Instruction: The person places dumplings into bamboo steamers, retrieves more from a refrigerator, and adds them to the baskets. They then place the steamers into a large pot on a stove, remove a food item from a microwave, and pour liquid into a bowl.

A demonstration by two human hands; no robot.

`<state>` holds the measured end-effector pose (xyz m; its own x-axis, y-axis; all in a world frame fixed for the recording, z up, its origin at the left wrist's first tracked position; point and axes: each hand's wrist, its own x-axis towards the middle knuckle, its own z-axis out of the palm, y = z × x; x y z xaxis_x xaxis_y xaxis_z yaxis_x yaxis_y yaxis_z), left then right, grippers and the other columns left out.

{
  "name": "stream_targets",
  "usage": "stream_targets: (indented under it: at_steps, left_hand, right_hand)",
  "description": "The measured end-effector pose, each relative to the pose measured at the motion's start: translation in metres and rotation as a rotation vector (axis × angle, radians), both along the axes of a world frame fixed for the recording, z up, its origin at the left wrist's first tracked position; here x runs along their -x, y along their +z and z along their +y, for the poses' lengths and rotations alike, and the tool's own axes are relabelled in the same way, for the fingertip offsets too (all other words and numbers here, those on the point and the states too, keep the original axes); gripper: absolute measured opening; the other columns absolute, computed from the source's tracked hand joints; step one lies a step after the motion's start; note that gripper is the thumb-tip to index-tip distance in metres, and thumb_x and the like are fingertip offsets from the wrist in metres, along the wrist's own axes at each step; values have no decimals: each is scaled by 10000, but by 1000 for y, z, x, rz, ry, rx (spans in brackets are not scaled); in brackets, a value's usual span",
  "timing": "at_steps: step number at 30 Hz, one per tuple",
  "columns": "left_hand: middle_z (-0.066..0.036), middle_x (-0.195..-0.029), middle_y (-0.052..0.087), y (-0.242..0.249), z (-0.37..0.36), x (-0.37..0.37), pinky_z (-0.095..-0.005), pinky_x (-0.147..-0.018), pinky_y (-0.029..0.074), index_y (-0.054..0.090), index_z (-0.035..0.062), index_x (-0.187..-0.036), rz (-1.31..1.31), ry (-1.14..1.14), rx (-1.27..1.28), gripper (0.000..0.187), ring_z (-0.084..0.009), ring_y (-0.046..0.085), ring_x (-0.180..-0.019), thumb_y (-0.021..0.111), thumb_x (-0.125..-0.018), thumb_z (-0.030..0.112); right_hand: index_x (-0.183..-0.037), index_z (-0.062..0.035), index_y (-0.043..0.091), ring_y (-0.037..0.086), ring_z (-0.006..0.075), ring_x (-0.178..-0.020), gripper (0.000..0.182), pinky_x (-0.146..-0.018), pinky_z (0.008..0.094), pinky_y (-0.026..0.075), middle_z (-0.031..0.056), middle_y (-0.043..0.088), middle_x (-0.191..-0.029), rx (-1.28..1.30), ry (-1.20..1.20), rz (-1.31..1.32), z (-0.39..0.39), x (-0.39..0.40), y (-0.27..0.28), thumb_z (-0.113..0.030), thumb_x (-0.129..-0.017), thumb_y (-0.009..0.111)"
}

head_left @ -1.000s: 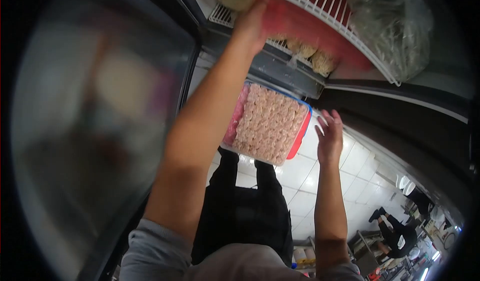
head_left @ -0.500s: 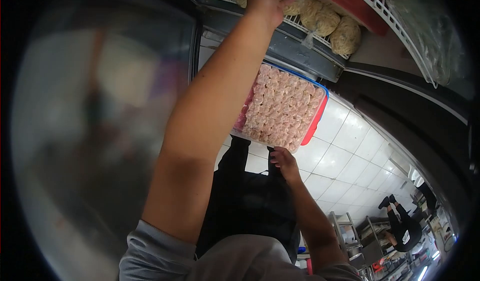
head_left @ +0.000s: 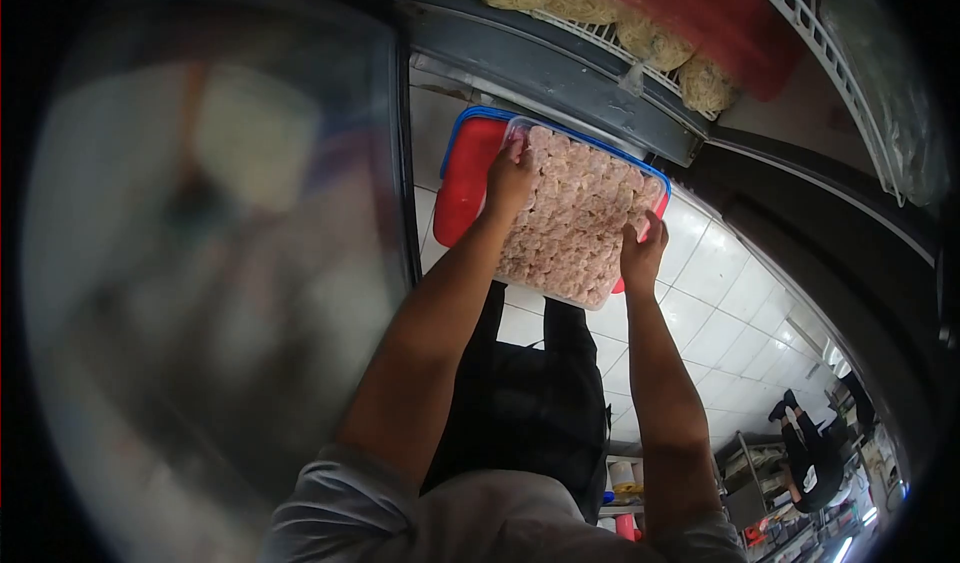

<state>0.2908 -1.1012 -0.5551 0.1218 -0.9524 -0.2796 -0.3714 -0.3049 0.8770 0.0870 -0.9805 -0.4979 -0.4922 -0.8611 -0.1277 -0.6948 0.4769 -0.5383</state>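
A clear plastic container (head_left: 556,291) packed with rows of pale pink, rounded meat pieces (head_left: 575,213) is in front of me, tilted in view. Under it are red trays (head_left: 465,185) and a blue-rimmed one (head_left: 478,113), showing on both sides. My left hand (head_left: 511,178) is closed over the container's left rim, thumb and fingers at the edge. On the opposite side my right hand (head_left: 643,251) has its fingers curled at the right rim. Some fingertips of both hands are hard to make out against the meat.
Above, a white wire shelf (head_left: 590,31) in an open fridge holds bagged noodle bundles (head_left: 655,41) beside a red tray (head_left: 700,23). A glass door (head_left: 230,263) stands at left. White floor tiles (head_left: 705,263) lie below. Another person (head_left: 815,463) is at far right near metal shelving.
My left hand has come down from the shelf to the container's left rim. My right hand has shifted from the near edge to the right rim. More red tray shows at left.
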Motion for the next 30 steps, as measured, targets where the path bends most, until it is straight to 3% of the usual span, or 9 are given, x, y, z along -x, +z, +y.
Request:
stream_targets:
  at_steps: [1, 3, 5, 9, 11, 15, 18, 21, 30]
  left_hand:
    - [-216, -967, 622, -23, -4, 4, -386, -780, 482, 581, -19, -1061, -11, -5, 43, 309, -333, 607, -944, 512, -860, 205]
    - [-210, -978, 620, -31, -10, 10, -391, -778, 479, 574, -8, -1082, -21, -14, 86, 328, -337, 601, -947, 521, -850, 218]
    - [-208, -1002, 611, -11, -19, 7, -396, -772, 475, 565, 10, -1089, -138, -182, -158, 354, -348, 589, -953, 525, -839, 258]
    - [-201, -930, 610, -31, -30, 1, -406, -762, 469, 567, 31, -930, 25, -131, -481, 262, -351, 593, -885, 516, -830, 268]
    - [-196, -923, 613, -31, -36, -3, -407, -759, 469, 568, 37, -939, 11, -186, -397, 261, -352, 596, -878, 527, -824, 268]
    - [-172, -1028, 612, -10, -46, 5, -380, -835, 446, 566, 65, -1093, 25, -113, -445, 348, -307, 583, -986, 573, -823, 284]
    - [-134, -1182, 565, -24, -42, 13, -341, -925, 395, 518, 79, -1226, 341, -64, -229, 466, -241, 515, -1125, 603, -832, 313]
    - [-80, -1297, 481, -5, -45, 10, -326, -986, 338, 493, 45, -1266, 342, -72, -440, 510, -192, 441, -1191, 621, -839, 292]
    - [-95, -1267, 515, 16, -59, 4, -353, -998, 333, 502, 61, -1263, 363, -337, -497, 588, -221, 444, -1191, 723, -762, 274]
  right_hand:
    - [-1227, -21, 441, 472, 295, -1113, 419, -902, 368, 420, 165, 503, -1154, -1, -3, 4, -14, -3, 10, -137, -852, 586]
    - [-1250, -38, 422, 481, 284, -1120, 443, -928, 386, 408, 152, 497, -1175, 149, -196, -515, -54, -16, 47, -175, -859, 578]
    - [-1236, -82, 448, 485, 282, -1133, 411, -913, 384, 429, 144, 499, -1192, 144, -432, -1154, -89, -19, 61, -214, -865, 565]
    - [-1144, -78, 489, 509, 273, -1128, 374, -927, 368, 440, 126, 529, -1162, 163, -489, -1594, -133, -20, 66, -291, -857, 598]
    - [-1226, -74, 441, 547, 286, -1076, 471, -874, 352, 466, 125, 523, -1166, 115, -630, -1805, -139, -17, 61, -354, -873, 578]
    - [-1241, -44, 410, 559, 300, -1059, 532, -891, 378, 462, 126, 534, -1152, 217, -722, -1762, -145, -12, 59, -414, -885, 552]
    - [-1228, -41, 419, 596, 299, -997, 476, -843, 379, 502, 129, 554, -1118, 195, -490, -1712, -158, -11, 74, -387, -915, 515]
    - [-1206, -33, 439, 646, 298, -870, 403, -745, 357, 548, 143, 570, -1100, 249, -309, -1619, -164, -10, 95, -333, -941, 479]
    - [-1184, -23, 442, 670, 251, -743, 296, -633, 302, 590, 157, 581, -1086, 503, -310, -1771, -158, 30, 109, -223, -967, 418]
